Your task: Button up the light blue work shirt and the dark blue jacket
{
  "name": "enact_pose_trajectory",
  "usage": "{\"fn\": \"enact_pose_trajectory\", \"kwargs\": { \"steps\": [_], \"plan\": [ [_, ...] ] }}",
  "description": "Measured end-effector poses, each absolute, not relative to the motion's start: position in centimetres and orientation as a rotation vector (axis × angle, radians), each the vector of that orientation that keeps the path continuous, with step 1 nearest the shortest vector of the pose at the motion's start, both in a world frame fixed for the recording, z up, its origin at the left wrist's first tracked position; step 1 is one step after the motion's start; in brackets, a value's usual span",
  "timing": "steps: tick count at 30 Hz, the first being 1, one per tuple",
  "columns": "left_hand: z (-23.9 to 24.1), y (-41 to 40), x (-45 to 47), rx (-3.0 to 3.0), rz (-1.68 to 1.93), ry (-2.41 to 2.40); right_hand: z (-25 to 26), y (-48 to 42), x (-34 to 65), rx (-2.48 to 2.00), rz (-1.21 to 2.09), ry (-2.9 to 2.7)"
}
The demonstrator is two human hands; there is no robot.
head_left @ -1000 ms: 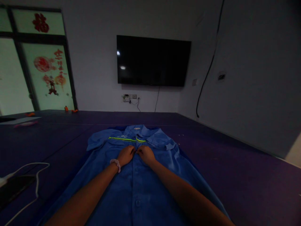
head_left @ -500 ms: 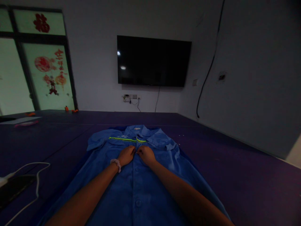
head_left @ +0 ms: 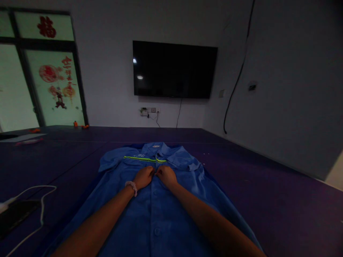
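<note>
A blue short-sleeved work shirt (head_left: pixel 131 217) lies front up before me, collar at the far end, with a yellow-green stripe (head_left: pixel 139 158) across the chest. My left hand (head_left: pixel 144 177), a pale scrunchie (head_left: pixel 131 186) round its wrist, pinches the left edge of the front placket just below the stripe. Opposite it, almost touching, my right hand (head_left: pixel 166 176) has its fingers closed on the right edge of the placket. Whatever button sits between the fingertips is hidden. Nearer to me, two buttons show on the placket, the closest one a larger button (head_left: pixel 157 231).
The shirt rests on a wide purple surface (head_left: pixel 268 185). At the left lie a dark phone-like object (head_left: pixel 18 216) and a white cable (head_left: pixel 42 210). Small orange objects (head_left: pixel 85 126) stand at the far left edge. A television (head_left: pixel 175 69) hangs on the wall ahead.
Both hands keep their places on the placket, with hardly any visible movement. The view has shifted very slightly.
</note>
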State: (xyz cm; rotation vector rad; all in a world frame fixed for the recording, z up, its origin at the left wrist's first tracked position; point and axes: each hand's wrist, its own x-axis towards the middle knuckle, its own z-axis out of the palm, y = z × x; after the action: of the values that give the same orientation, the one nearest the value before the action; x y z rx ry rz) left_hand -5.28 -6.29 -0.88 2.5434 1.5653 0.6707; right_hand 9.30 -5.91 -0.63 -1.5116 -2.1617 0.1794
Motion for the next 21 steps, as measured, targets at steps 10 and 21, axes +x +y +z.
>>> {"fn": "enact_pose_trajectory", "kwargs": {
  "steps": [10, 21],
  "plan": [
    [-0.79, -6.4, -5.2, 2.53, 0.688, 1.554, -0.46, -6.07, 9.28, -1.529, 0.198, -2.122],
    [-0.73, -6.62, -5.13, 2.553, 0.775, 1.442, -0.29, -6.29, 9.4, -1.421, 0.132, -2.294]
  ]
}}
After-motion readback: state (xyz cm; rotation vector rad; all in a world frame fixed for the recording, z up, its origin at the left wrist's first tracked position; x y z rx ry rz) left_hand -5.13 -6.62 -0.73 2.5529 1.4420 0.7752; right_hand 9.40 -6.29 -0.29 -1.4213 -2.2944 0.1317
